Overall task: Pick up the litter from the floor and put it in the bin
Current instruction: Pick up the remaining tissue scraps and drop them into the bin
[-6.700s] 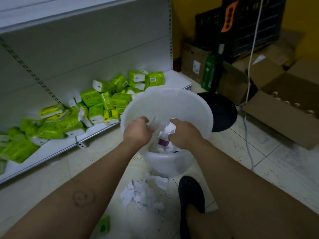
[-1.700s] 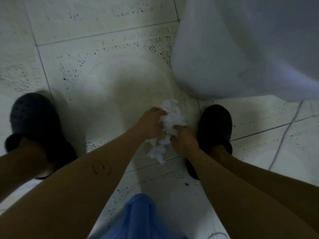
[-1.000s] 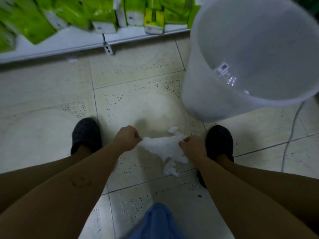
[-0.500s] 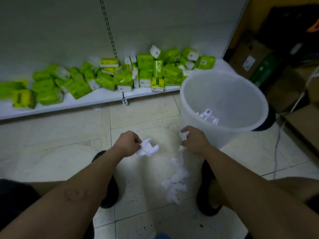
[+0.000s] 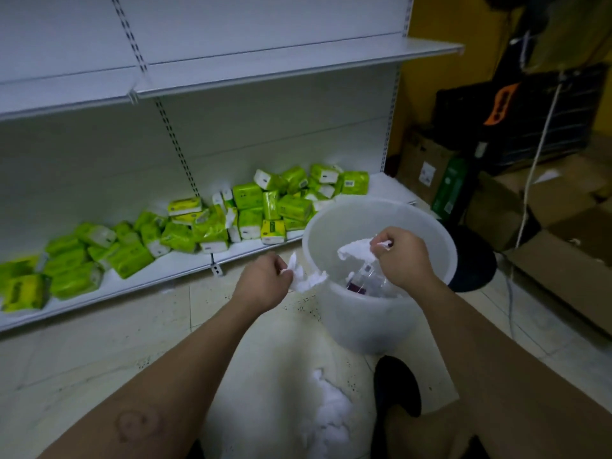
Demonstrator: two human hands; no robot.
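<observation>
A translucent white bin (image 5: 361, 329) stands on the tiled floor before me, with a plastic bottle (image 5: 362, 278) and paper inside. My right hand (image 5: 402, 256) hovers over the bin's opening, pinching a crumpled piece of white paper (image 5: 354, 251). My left hand (image 5: 261, 284) is just left of the rim, closed on another scrap of white paper (image 5: 303, 276) that reaches the rim. More torn white paper (image 5: 331, 409) lies on the floor near my black shoe (image 5: 397, 385).
A white store shelf (image 5: 172, 270) at floor level holds several green tissue packs (image 5: 251, 207). Cardboard boxes (image 5: 563, 260), a black round base (image 5: 473, 256) and a white cable (image 5: 530, 180) crowd the right side behind the bin.
Both hands rose from the floor with torn paper. The right hand moved over the bin's opening and the left came up to the rim. Part of the paper dropped back onto the floor.
</observation>
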